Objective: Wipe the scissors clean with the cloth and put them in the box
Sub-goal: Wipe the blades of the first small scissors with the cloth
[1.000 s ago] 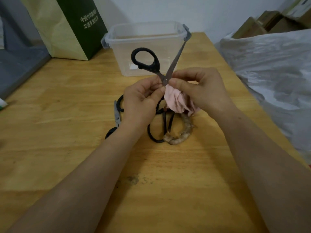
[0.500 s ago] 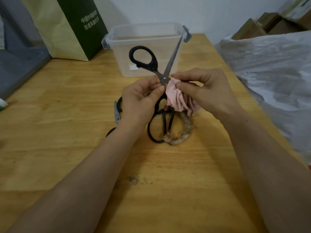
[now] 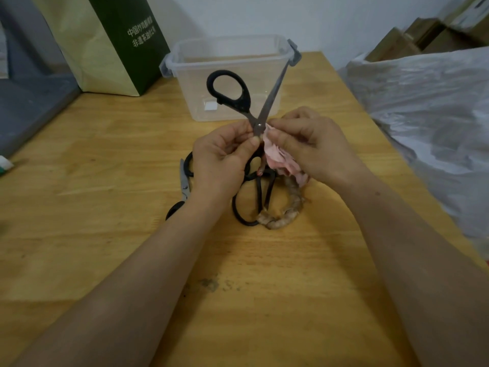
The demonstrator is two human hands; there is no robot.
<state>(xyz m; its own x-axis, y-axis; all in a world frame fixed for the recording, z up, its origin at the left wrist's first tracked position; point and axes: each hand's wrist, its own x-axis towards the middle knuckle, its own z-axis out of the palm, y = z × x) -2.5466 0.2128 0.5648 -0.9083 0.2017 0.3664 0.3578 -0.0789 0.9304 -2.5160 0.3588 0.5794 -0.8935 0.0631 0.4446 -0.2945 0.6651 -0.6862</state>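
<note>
We pinch the open scissors (image 3: 269, 102) at the pivot with our left hand (image 3: 219, 154) and grip the cloth (image 3: 277, 157) with our right hand (image 3: 312, 144), where a slip could cut us.

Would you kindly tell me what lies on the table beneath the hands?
Several black-handled scissors lie heaped on the table, one loop wrapped in brownish cord. The left hand and pink cloth cover much of them; their number is unclear.

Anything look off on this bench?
Two things. A dark smudge stains the table in the near centre. One pair of spare scissors lying on it has a handle loop wrapped in frayed brownish binding, unlike the plain black loops beside it.
</note>
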